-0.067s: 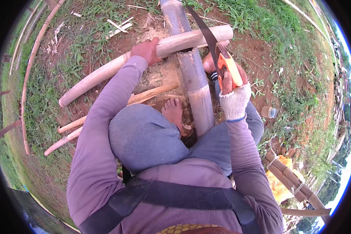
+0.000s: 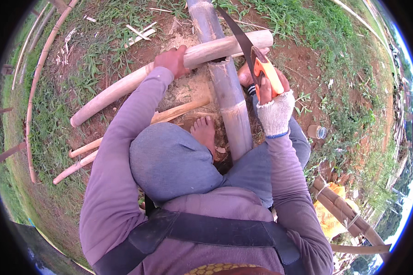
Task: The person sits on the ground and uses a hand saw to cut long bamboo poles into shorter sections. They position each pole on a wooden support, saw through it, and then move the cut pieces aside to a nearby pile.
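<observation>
A peeled, pale wooden pole [image 2: 119, 90] lies slantwise across a thick grey bamboo trunk [image 2: 228, 91], its right end raised past the trunk. My bare left hand [image 2: 171, 62] is closed round the pole just left of the crossing. In my right hand [image 2: 275, 98], which wears a white knit glove with the fingertips bare, is a hand saw [image 2: 270, 75] with an orange and dark handle. Its dark curved blade points up and to the left, beside the pole's right end; whether blade and wood touch I cannot tell. A notch in the trunk shows under the pole.
Two thinner poles [image 2: 96, 145] lie on the ground left of my bare foot [image 2: 203, 133]. A jar [image 2: 317, 132] lies right of my knee. Tied bamboo lengths [image 2: 339, 206] rest by an orange sack [image 2: 329, 220]. Sawdust and wood slivers [image 2: 141, 34] are strewn about.
My right hand and the saw have tilted slightly, with the handle shifting a little down. The pole and my left hand stay nearly in place.
</observation>
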Demonstrator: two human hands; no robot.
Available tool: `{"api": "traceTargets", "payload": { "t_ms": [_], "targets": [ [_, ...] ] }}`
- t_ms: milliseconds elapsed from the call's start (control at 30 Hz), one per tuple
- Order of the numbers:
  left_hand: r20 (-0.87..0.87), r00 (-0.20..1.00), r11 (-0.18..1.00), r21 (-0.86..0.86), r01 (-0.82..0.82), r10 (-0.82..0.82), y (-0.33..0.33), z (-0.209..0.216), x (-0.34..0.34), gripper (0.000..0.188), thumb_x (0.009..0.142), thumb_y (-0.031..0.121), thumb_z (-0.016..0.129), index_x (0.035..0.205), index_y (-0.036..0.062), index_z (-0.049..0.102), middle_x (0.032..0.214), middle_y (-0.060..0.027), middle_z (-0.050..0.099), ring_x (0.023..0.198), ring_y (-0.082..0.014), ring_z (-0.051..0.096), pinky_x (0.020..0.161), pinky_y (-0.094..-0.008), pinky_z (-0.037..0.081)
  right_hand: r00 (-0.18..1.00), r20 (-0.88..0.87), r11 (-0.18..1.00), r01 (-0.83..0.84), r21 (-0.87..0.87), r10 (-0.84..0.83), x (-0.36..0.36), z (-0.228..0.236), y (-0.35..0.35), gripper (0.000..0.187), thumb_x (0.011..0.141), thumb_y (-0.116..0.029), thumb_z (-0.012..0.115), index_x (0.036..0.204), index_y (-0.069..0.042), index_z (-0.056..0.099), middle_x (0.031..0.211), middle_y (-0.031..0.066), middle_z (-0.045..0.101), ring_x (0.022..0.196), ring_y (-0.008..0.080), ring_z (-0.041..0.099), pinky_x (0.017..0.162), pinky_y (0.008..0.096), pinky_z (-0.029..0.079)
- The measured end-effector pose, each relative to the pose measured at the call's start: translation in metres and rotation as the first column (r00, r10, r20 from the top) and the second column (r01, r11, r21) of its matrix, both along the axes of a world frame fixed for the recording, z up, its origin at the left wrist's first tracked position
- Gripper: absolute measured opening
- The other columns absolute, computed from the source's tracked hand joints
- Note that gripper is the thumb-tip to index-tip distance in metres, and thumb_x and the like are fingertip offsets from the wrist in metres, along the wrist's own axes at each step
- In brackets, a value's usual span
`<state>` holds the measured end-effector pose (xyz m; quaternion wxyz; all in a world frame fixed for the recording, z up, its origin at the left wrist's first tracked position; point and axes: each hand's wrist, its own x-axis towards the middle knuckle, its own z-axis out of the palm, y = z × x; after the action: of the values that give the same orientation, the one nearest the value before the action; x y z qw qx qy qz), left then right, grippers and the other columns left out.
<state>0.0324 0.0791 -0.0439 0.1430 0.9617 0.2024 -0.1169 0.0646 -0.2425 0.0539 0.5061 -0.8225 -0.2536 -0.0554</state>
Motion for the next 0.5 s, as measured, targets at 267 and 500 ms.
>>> {"api": "traceTargets", "payload": {
  "t_ms": [267,500],
  "targets": [
    [0.016,1.000,1.000,0.014,-0.026,0.025,0.016,-0.013,0.000,0.077,0.080,0.047,0.089,0.144,0.0214,0.055,0.125,-0.0190,0.074,0.116,-0.0418,0.073,0.098,-0.0538,0.058,0.994,-0.093,0.997,-0.056,0.046,0.060,-0.079,0.004,-0.110,0.052,0.106,-0.019,0.066,0.149,0.006,0.049,0.136,0.0231,0.066,0.119,0.0266,0.071,0.100,0.0389,0.060],
    [0.003,1.000,1.000,0.023,-0.008,0.007,0.009,-0.013,0.012,0.078,0.081,0.048,0.088,0.146,0.0214,0.054,0.128,-0.0195,0.074,0.116,-0.0413,0.073,0.099,-0.0531,0.058,0.981,0.157,0.962,0.151,-0.227,-0.116,0.039,-0.019,0.032,0.042,0.099,-0.019,0.078,0.134,0.001,0.065,0.104,0.0273,0.075,0.092,0.0375,0.076,0.078,0.0420,0.059]
  ]
}}
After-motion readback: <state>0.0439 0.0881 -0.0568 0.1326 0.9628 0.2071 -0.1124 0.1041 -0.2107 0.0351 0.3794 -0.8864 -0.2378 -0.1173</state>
